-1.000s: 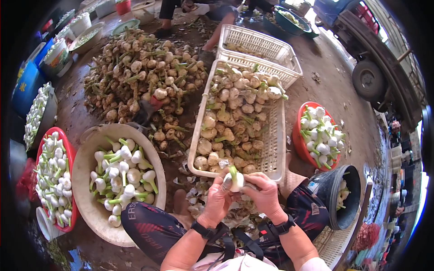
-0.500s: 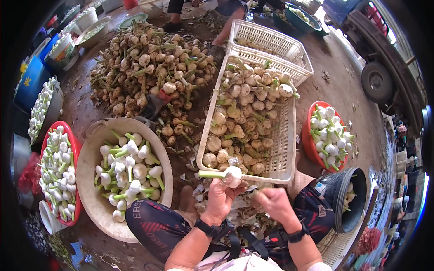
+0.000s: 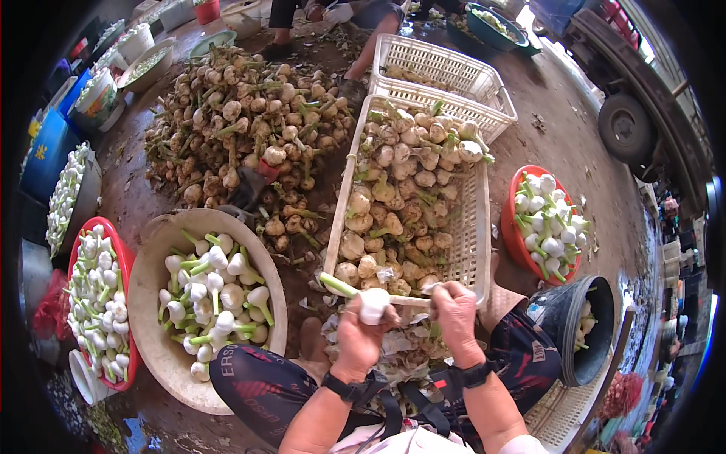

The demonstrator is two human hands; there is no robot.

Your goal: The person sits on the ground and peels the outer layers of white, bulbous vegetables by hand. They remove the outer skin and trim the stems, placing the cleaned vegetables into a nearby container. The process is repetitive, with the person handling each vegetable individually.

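Note:
My left hand [image 3: 354,340] is closed around a white garlic bulb [image 3: 373,306], whose green stem points up and to the left. To its right, my right hand [image 3: 457,314] has its fingers pinched together, with a small pale bit at the fingertips that is too small to name. Both hands are over my lap, at the near edge of a white plastic crate [image 3: 482,257]. Unpeeled brownish garlic [image 3: 386,185] fills much of the crate. Papery garlic skins [image 3: 393,356] lie below and between my hands.
A wide pale basin [image 3: 147,310] of clean garlic stands left, beside a red basin [image 3: 130,333]. Another red basin [image 3: 511,242] and a black bucket [image 3: 556,329] are at right. Beyond lie a heap of unpeeled garlic [image 3: 234,129], a second crate [image 3: 499,98] and another person's leg [image 3: 367,57].
The garlic bulb has shifted slightly left and down, its stem now tilted upward. My right hand has moved up toward the crate, its fingers pinched.

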